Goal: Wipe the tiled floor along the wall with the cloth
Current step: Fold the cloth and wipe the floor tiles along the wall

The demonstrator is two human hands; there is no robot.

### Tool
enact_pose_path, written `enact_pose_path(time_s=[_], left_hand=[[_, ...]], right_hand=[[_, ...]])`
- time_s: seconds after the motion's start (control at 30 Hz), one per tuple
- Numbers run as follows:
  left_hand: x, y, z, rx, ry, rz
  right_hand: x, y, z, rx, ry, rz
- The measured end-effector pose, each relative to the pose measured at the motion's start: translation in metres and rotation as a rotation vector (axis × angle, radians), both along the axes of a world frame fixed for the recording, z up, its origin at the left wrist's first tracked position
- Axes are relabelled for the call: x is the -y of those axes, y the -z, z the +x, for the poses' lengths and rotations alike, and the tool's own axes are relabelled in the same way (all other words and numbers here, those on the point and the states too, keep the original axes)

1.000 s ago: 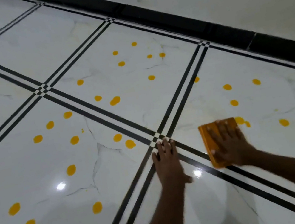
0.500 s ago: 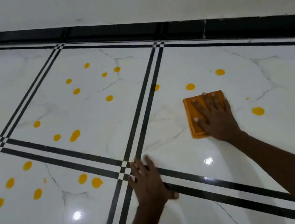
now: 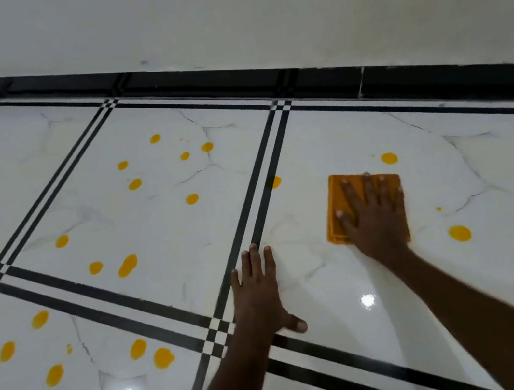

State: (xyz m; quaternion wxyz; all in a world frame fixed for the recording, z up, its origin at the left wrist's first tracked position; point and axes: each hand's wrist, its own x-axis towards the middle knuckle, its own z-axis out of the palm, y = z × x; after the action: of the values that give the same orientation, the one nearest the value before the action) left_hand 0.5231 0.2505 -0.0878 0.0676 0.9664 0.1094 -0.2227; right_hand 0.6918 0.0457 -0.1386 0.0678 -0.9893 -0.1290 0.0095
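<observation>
An orange folded cloth [image 3: 336,205] lies flat on a glossy white marble tile [image 3: 485,175] near the wall. My right hand [image 3: 374,215] presses down on the cloth with fingers spread, covering most of it. My left hand [image 3: 260,292] rests palm-down on the floor, empty, fingers apart, just left of the cloth near a black tile border. Yellow spots lie close to the cloth: one [image 3: 389,158] beyond it and one [image 3: 460,233] to its right.
A black skirting [image 3: 227,74] runs along the foot of the white wall [image 3: 248,0]. Several yellow spots [image 3: 127,265] dot the tiles to the left. Black double lines [image 3: 258,191] separate the tiles. Ceiling lights reflect on the floor.
The view has shifted right and closer to the wall. My right hand slid the cloth farther toward the wall; the yellow spot it reached is gone. My left hand moved forward past the tile crossing.
</observation>
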Motion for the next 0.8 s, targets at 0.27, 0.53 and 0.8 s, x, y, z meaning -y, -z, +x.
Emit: enact_pose_path(time_s=[0.27,0.53,0.8], left_hand=[[-0.004,-0.004,-0.002,0.013,-0.074,-0.096],[0.001,-0.008,0.001,-0.041,-0.083,-0.071],[-0.013,0.011,-0.005,0.024,-0.038,-0.034]], right_hand=[[-0.122,-0.002,0.008,-0.09,-0.609,-0.019],[-0.065,0.0,0.046,-0.112,0.0,0.014],[-0.06,-0.008,0.084,-0.115,-0.155,-0.019]])
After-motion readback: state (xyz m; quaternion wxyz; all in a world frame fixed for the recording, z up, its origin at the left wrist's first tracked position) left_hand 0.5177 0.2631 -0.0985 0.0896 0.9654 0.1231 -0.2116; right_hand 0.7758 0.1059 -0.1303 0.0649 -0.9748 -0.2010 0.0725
